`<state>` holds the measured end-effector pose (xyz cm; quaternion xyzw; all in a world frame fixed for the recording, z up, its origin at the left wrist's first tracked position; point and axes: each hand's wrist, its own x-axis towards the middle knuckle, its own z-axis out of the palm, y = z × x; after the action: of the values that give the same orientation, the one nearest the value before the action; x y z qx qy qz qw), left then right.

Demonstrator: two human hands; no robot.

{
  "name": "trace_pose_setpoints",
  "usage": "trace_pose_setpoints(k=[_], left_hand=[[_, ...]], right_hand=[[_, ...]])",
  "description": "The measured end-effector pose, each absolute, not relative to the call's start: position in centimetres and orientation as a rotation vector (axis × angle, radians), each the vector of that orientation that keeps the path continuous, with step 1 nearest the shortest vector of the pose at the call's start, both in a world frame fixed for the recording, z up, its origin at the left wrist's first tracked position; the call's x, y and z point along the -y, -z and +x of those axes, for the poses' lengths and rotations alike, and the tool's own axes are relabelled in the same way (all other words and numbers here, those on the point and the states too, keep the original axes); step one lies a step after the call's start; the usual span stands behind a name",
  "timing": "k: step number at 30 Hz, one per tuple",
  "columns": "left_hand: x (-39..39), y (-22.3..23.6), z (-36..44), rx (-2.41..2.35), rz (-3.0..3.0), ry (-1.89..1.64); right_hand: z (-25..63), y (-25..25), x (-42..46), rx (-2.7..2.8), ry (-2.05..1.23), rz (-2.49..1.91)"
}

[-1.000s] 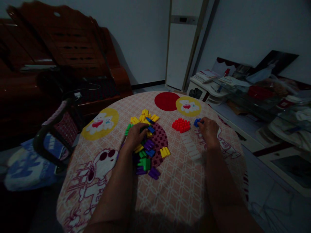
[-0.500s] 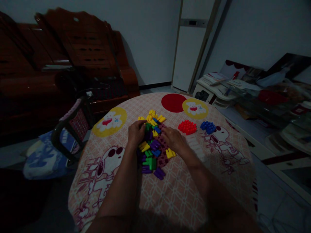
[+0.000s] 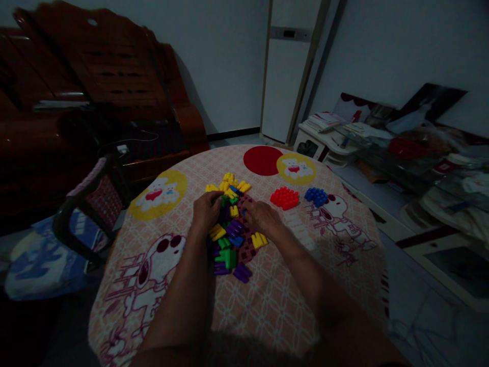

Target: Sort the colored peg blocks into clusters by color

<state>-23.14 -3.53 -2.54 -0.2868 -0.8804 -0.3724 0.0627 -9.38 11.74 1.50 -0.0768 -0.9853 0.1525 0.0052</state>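
Observation:
A mixed pile of yellow, green, purple and blue plastic blocks [image 3: 229, 239] lies in the middle of a round table with a cartoon-print cloth [image 3: 267, 306]. My left hand [image 3: 205, 210] rests on the pile's left side, fingers curled over the blocks. My right hand [image 3: 260, 217] sits on the pile's right side with fingers bent down into it, near a blue piece. What either hand grips is hidden. A sorted cluster of red blocks [image 3: 284, 197] and a smaller cluster of blue blocks [image 3: 316, 195] lie to the right.
A dark chair with a checked cushion [image 3: 91, 204] stands at the table's left edge. A wooden sofa [image 3: 95, 92] is behind it. Low white furniture with stacked papers [image 3: 328, 127] and clutter fills the right side of the dim room.
My right hand left the blue cluster a second ago and came back left onto the mixed pile. The left hand stayed on the pile and shifted slightly.

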Motion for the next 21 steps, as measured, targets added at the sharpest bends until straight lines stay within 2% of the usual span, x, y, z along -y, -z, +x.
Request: trace_pose_setpoints(k=[4,13,21], left_hand=[[3.4,2.7,-23.2,2.647,-0.883,1.129],[3.5,2.6,-23.2,2.664,-0.880,1.125],[3.5,2.5,-23.0,2.677,-0.872,1.128]], right_hand=[[-8.3,-1.1,-12.9,3.051,-0.458,-0.335],[-8.5,0.3,-14.1,2.953,-0.669,-0.467],[-8.8,1.3,-13.6,2.934,-0.535,-0.585]])
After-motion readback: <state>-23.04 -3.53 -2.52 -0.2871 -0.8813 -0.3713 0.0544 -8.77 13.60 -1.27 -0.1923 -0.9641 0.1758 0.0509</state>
